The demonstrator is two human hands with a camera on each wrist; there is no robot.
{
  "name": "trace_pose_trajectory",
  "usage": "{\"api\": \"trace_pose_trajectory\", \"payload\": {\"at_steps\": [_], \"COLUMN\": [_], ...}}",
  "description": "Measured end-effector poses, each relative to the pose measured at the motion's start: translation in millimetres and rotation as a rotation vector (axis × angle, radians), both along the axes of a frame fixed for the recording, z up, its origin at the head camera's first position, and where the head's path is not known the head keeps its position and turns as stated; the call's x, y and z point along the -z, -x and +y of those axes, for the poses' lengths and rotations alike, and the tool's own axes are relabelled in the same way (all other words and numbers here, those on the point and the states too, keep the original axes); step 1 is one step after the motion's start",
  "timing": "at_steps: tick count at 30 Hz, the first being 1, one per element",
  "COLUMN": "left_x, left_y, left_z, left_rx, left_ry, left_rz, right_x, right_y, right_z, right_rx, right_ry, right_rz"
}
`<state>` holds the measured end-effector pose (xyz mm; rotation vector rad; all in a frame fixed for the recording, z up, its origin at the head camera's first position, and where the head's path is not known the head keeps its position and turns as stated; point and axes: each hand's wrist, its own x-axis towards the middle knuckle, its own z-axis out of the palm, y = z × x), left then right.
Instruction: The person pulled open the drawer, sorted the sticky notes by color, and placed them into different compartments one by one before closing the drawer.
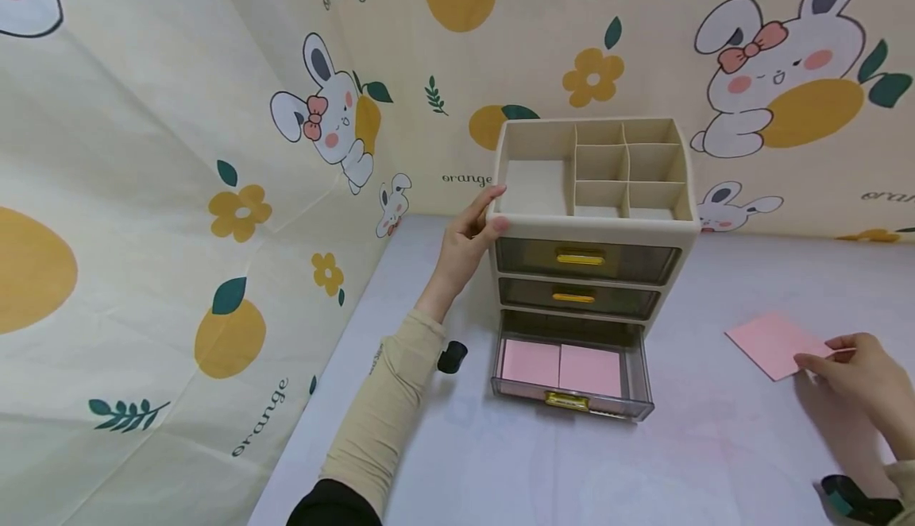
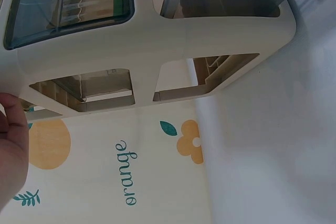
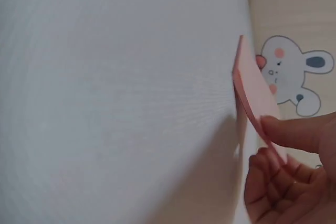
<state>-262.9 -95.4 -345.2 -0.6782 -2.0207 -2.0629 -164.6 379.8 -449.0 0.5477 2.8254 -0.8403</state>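
A cream desktop drawer organizer stands on the white table, its bottom drawer pulled out. Two pink sticky note pads lie side by side in that smoky, see-through drawer. My left hand grips the organizer's upper left edge, thumb toward the front; the left wrist view shows only part of this hand against the slotted side wall. Over at the right, my right hand pinches a pink sticky note pad by its corner between thumb and fingers. The right wrist view shows this pad edge-on, tilted, with some thickness.
Two upper drawers with gold handles are closed. On top of the organizer is a divided tray with several compartments. A patterned cloth with rabbits and oranges hangs behind and to the left of the table.
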Motion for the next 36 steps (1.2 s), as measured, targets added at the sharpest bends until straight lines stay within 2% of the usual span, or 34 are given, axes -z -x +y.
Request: {"api": "trace_pose_trajectory", "payload": {"at_steps": [3, 8, 11, 14, 17, 20, 22, 25, 27, 30, 34, 36], "left_x": [0.2, 0.1, -0.2, -0.5, -0.7, -0.5, -0.1, 0.5, 0.9, 1.5, 1.8, 1.5], "left_y": [-0.1, -0.4, -0.5, -0.5, -0.5, -0.1, 0.4, 1.0, 1.5, 1.8, 1.7, 1.4], "left_z": [0, 0, 1, 1, 1, 2, 1, 1, 1, 1, 1, 1], "left_rx": [-0.005, -0.014, -0.014, -0.009, -0.004, -0.001, -0.003, -0.003, -0.003, -0.005, -0.013, -0.015], "left_ry": [0.006, 0.009, 0.009, 0.005, -0.001, -0.008, -0.01, -0.012, -0.01, -0.005, -0.002, -0.001], "left_rz": [0.005, 0.009, 0.014, 0.021, 0.029, 0.029, 0.028, 0.024, 0.022, 0.018, 0.018, 0.021], "right_x": [10.0, 46.3, 62.7, 64.8, 49.7, 18.2, -3.2, -26.7, -34.1, -39.6, -43.7, -46.4], "right_y": [1.5, 12.9, 19.2, 20.4, 14.0, 0.2, -9.6, -20.1, -23.3, -24.3, -23.4, -23.3], "right_z": [10, 41, 54, 54, 38, 9, -12, -39, -51, -67, -87, -98], "right_rx": [0.021, 0.041, 0.068, 0.083, 0.076, 0.014, -0.06, -0.19, -0.281, -0.347, -0.378, -0.4], "right_ry": [0.031, 0.109, 0.251, 0.43, 0.529, 0.564, 0.595, 0.772, 0.902, 0.994, 0.949, 0.961], "right_rz": [0.08, 0.254, 0.383, 0.483, 0.538, 0.544, 0.546, 0.573, 0.603, 0.611, 0.583, 0.571]}}
